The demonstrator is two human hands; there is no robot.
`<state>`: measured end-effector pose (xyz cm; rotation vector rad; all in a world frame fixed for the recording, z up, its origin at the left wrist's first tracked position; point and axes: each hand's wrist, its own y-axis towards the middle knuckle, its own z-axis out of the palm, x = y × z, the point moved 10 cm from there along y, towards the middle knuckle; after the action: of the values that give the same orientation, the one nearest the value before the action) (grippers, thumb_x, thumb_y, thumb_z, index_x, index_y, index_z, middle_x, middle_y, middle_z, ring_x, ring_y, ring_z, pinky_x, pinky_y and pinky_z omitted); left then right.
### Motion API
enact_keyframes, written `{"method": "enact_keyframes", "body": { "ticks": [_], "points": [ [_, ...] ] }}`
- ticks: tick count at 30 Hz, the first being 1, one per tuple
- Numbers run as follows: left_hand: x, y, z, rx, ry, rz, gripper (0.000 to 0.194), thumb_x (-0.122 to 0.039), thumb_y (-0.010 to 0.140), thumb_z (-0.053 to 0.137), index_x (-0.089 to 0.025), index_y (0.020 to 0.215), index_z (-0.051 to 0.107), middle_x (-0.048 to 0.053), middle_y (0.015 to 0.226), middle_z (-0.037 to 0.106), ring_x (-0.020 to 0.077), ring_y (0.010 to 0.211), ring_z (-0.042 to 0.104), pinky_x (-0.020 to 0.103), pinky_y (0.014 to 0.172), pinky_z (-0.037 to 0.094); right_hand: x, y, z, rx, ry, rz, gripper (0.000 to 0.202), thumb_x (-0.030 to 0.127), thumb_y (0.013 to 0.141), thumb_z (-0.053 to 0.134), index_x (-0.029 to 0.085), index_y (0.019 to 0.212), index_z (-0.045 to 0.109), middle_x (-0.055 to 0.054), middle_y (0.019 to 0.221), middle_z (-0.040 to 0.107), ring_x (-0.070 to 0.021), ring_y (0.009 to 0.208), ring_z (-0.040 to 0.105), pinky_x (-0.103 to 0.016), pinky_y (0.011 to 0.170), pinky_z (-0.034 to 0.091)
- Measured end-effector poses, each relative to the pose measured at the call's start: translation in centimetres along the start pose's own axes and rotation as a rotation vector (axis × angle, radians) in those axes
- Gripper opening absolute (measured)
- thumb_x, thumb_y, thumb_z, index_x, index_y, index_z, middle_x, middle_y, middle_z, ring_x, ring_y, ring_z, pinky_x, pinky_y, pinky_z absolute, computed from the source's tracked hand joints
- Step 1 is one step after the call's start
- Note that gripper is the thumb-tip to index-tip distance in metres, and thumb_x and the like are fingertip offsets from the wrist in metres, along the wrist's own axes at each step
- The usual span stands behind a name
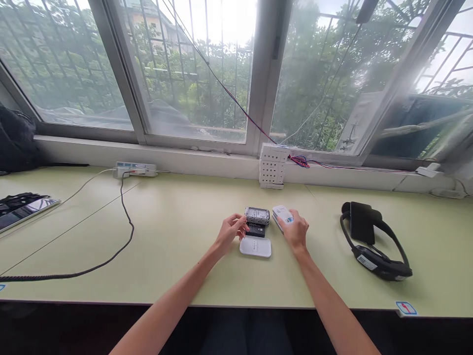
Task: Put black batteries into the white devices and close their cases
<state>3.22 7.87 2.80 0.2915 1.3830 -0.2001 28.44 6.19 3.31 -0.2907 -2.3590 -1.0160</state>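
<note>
My left hand (231, 230) is at the left end of a black battery stack (255, 230) marked 3000mAh. Its fingers are curled with the tips close together, and what lies between them is hidden. Just behind the batteries sits a stack of opened electronic devices (257, 214) with their inner labels showing. A white rounded cover (255, 247) lies in front of the batteries. To the right, my right hand (296, 230) is closed around a stack of white cases (283, 215), which stands at an angle on the table.
A black headset (388, 266) lies on the right of the green table (177, 222). A white perforated box (271, 166) with wires stands by the window sill. On the left are a power strip (136, 169), a black cable (129, 236) and a tablet (27, 214).
</note>
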Motion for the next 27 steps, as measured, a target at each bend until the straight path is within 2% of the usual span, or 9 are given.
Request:
{"method": "enact_keyframes", "body": {
  "ticks": [3,6,11,14,17,20,23,25,27],
  "points": [
    [0.1,0.0,-0.1,-0.009,0.007,-0.004,0.036,-0.052,0.080,0.064,-0.017,0.078,0.057,0.004,0.067,0.065,0.0103,0.049,0.052,0.023,0.049,0.042,0.3,-0.1,-0.2,-0.018,0.015,-0.002,0.054,0.063,0.081,0.051,0.016,0.106,0.060,-0.014,0.096,0.068,-0.0314,0.092,0.057,-0.042,0.086,0.034],
    [0.2,0.0,-0.4,-0.031,0.030,-0.006,0.036,-0.052,0.079,0.065,-0.017,0.076,0.057,0.004,0.066,0.065,0.0105,0.049,0.053,0.023,0.048,0.041,1.2,-0.3,-1.4,-0.090,0.039,-0.032,0.048,0.059,0.084,0.049,0.016,0.103,0.061,-0.016,0.102,0.067,-0.0330,0.099,0.054,-0.044,0.089,0.033],
    [-0.2,0.1,-0.5,-0.057,0.118,0.056,0.036,-0.053,0.080,0.062,-0.017,0.074,0.058,0.002,0.061,0.064,0.0105,0.046,0.052,0.023,0.045,0.040,4.4,-1.2,-3.4,-0.186,0.131,-0.175,0.026,0.039,0.090,0.048,0.017,0.097,0.061,-0.013,0.098,0.066,-0.0292,0.098,0.054,-0.044,0.090,0.038],
    [-0.3,0.2,-0.3,-0.047,0.142,0.074,0.040,-0.055,0.083,0.057,-0.017,0.073,0.058,0.003,0.060,0.063,0.0105,0.044,0.052,0.023,0.044,0.039,6.8,-2.2,-2.7,-0.095,0.254,-0.305,0.017,0.029,0.091,0.047,0.020,0.093,0.061,-0.010,0.090,0.064,-0.0262,0.092,0.055,-0.041,0.085,0.044],
    [-0.2,0.2,-0.3,-0.050,0.134,0.069,0.043,-0.058,0.084,0.054,-0.016,0.072,0.058,0.003,0.058,0.062,0.0103,0.043,0.051,0.022,0.043,0.038,8.5,-3.3,-1.1,0.049,0.331,-0.363,0.019,0.023,0.091,0.045,0.020,0.098,0.062,-0.010,0.096,0.062,-0.0251,0.093,0.057,-0.039,0.082,0.048],
    [-0.1,0.3,-0.6,-0.074,0.135,0.057,0.045,-0.059,0.083,0.054,-0.016,0.071,0.058,0.003,0.056,0.062,0.0103,0.042,0.050,0.022,0.042,0.037,9.1,-3.9,0.3,0.158,0.374,-0.343,0.023,0.021,0.090,0.044,0.021,0.105,0.062,-0.011,0.108,0.061,-0.0203,0.076,0.059,-0.037,0.074,0.050],
    [0.0,0.3,-0.7,-0.090,0.142,0.048,0.045,-0.059,0.083,0.053,-0.016,0.071,0.058,0.003,0.056,0.061,0.0102,0.042,0.050,0.022,0.041,0.036,9.0,-4.1,1.0,0.227,0.383,-0.314,0.025,0.019,0.089,0.044,0.020,0.107,0.062,-0.010,0.116,0.060,-0.0143,0.057,0.052,-0.036,0.072,0.051],
    [0.0,0.3,-0.7,-0.088,0.152,0.048,0.045,-0.059,0.083,0.053,-0.016,0.070,0.058,0.003,0.056,0.062,0.0101,0.042,0.050,0.022,0.041,0.036,8.8,-4.1,1.4,0.260,0.371,-0.299,0.027,0.019,0.089,0.043,0.021,0.108,0.062,-0.010,0.120,0.060,-0.0136,0.055,0.052,-0.037,0.072,0.051],
    [0.0,0.3,-0.6,-0.086,0.168,0.051,0.045,-0.059,0.083,0.053,-0.016,0.070,0.058,0.003,0.056,0.062,0.0101,0.041,0.050,0.022,0.041,0.035,8.6,-4.0,1.7,0.285,0.368,-0.299,0.030,0.018,0.088,0.042,0.021,0.110,0.063,-0.010,0.122,0.060,-0.0163,0.063,0.057,-0.036,0.074,0.051]
  ]
}}
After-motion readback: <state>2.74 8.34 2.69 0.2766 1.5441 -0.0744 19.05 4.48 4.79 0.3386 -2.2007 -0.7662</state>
